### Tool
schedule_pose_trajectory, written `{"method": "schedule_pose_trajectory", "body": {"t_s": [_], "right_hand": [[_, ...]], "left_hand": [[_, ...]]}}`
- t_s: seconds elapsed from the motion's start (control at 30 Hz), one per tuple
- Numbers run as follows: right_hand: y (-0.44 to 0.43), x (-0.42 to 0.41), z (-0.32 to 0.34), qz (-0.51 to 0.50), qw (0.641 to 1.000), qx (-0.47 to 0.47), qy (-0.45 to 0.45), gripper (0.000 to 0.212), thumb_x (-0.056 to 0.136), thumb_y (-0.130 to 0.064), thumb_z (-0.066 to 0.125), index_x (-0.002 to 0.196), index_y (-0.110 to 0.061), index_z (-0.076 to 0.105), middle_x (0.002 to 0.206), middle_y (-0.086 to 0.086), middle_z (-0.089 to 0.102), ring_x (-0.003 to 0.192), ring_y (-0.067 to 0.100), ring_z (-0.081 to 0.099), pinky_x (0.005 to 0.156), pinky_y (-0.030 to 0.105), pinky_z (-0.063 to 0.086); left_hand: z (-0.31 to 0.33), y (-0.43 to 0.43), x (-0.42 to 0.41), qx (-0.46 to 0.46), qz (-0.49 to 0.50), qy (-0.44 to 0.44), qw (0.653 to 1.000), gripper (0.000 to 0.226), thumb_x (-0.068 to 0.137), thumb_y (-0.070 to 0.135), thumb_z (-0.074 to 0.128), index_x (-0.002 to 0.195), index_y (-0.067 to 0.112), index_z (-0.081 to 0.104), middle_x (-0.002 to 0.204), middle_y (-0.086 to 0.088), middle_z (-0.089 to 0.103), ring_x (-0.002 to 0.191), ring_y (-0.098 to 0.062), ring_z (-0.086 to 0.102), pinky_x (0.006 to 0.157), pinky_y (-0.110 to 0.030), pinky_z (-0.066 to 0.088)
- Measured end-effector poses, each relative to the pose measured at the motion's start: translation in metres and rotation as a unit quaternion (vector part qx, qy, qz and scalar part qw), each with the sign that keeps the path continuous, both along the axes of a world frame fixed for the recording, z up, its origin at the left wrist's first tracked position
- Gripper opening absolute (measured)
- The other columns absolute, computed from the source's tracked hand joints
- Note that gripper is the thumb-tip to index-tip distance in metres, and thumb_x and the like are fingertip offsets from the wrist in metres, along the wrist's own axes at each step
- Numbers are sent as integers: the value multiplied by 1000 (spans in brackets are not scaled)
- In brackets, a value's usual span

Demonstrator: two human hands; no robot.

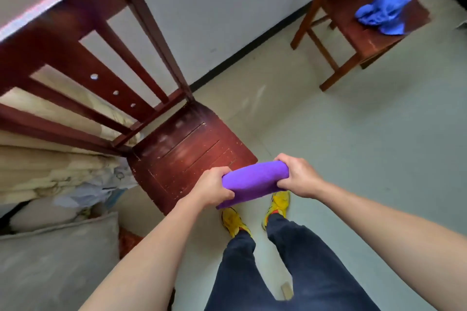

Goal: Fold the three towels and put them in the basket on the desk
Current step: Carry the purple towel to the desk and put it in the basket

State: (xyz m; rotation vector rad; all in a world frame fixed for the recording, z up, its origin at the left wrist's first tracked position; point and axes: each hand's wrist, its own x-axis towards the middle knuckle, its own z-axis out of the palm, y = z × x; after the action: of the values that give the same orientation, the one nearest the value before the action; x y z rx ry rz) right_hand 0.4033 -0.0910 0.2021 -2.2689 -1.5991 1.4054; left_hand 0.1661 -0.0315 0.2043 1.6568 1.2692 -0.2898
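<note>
Standing before a wooden chair [187, 149], a person grips a folded purple towel [254, 182] at each end, left hand [214, 188] and right hand [298, 177] both clamped on it; carrying it to the unseen basket likely follows, while a crumpled blue towel [384, 11] waits on another chair [366, 33].

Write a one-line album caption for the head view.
Left hand and right hand grip a folded purple towel near a wooden chair; a crumpled blue towel lies on a second chair.

The folded towel [255, 182] is plain purple, and the crumpled towel [382, 11] is bright blue. Both chairs [187, 149] are dark red-brown wood. The shoes [232, 219] are yellow, the trousers [290, 267] dark navy, the floor [353, 146] pale grey-green.
</note>
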Motion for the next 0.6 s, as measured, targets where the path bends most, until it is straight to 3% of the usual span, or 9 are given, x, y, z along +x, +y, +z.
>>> {"method": "schedule_pose_trajectory", "body": {"t_s": [0.13, 0.3, 0.4, 0.5, 0.6], "right_hand": [[-35, 57, 44, -76, 997, 7, -8, 36, 66, -16, 65, 99, -27, 57, 81, 0, 64, 75, 24, 58, 61, 28, 43], [-90, 149, 87, -175, 984, 26, -5, 35, 62, -18, 61, 94, -31, 54, 77, -2, 64, 72, 23, 63, 63, 34, 53], [-132, 213, 105, -238, 970, 44, -9, 34, 62, -18, 61, 91, -32, 52, 78, -3, 63, 75, 22, 61, 63, 32, 50], [-179, 282, 116, -303, 951, 53, -13, 35, 61, -16, 63, 92, -29, 53, 80, -4, 62, 75, 21, 60, 62, 32, 50], [-223, 347, 130, -346, 936, 55, -24, 37, 61, -17, 63, 94, -31, 52, 84, -4, 62, 78, 22, 61, 64, 34, 52]], "left_hand": [[42, 1, 69, 40, -117, 9, 992, 23, 64, 18, 69, 84, 11, 61, 81, -7, 65, 79, -26, 58, 66, -34, 48], [84, -7, 181, 106, -270, 5, 957, 25, 63, 27, 70, 78, 19, 51, 75, -2, 60, 79, -29, 59, 62, -32, 43], [102, -22, 265, 138, -333, -8, 933, 30, 67, 25, 68, 94, 15, 58, 91, -7, 67, 88, -31, 60, 69, -33, 46], [117, -49, 356, 149, -377, -17, 914, 45, 71, 23, 65, 113, 17, 51, 103, -8, 66, 95, -32, 59, 74, -35, 47], [129, -80, 439, 162, -404, -31, 900, 45, 72, 22, 66, 113, 16, 48, 104, -11, 66, 95, -34, 59, 73, -36, 46]]}}
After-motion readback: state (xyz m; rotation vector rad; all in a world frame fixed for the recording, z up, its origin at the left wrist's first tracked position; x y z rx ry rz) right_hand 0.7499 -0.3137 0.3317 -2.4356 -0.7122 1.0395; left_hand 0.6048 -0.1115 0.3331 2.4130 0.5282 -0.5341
